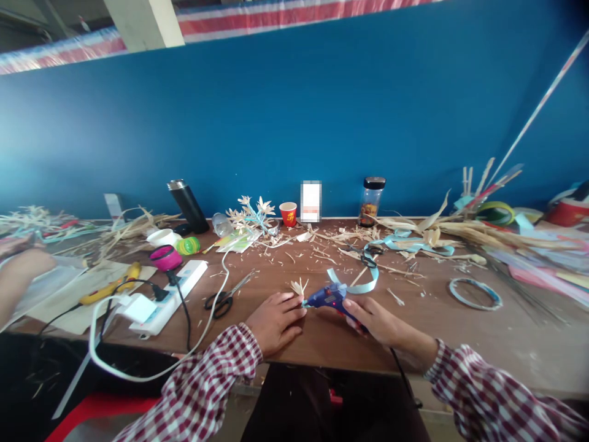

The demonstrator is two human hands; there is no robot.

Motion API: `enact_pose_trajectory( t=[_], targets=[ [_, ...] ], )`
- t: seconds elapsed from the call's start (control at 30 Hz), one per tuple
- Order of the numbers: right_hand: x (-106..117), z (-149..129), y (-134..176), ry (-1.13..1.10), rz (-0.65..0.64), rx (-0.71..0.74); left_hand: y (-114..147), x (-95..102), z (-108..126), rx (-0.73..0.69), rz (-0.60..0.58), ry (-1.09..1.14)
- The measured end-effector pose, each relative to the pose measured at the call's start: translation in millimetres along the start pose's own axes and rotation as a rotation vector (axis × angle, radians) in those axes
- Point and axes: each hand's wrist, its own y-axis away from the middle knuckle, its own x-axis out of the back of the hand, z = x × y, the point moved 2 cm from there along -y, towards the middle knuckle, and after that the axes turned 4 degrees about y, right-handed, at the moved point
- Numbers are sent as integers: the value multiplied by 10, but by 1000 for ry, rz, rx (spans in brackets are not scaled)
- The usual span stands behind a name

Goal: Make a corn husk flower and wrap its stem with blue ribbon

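My right hand (pixel 375 319) is wrapped around the handle of a blue hot glue gun (pixel 329 296), which has a small red light on its side. Its nozzle points left and meets the base of a small pale corn-husk flower (pixel 299 287). My left hand (pixel 276 322) rests low on the table with its fingertips pressed on the flower's light-blue stem. Most of that stem is hidden under the fingers. Black-handled scissors (pixel 221 304) lie left of my left hand. Behind the glue gun curls a light-blue ribbon (pixel 365 286).
A white power strip (pixel 184 291) with cords and a yellow glue gun (pixel 110 285) are at left, near another person's arm (pixel 25 273). Along the back stand a black flask (pixel 188 205), husk flowers (pixel 257 212), a red cup (pixel 288 215) and a jar (pixel 372 202). A wrapped ring (pixel 475 294) lies right.
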Motion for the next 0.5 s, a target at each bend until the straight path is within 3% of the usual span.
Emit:
enact_pose_trajectory(
  t=[0.5],
  targets=[
    [129, -33, 7, 133, -9, 15, 13, -13, -5, -1, 4, -1]
  ],
)
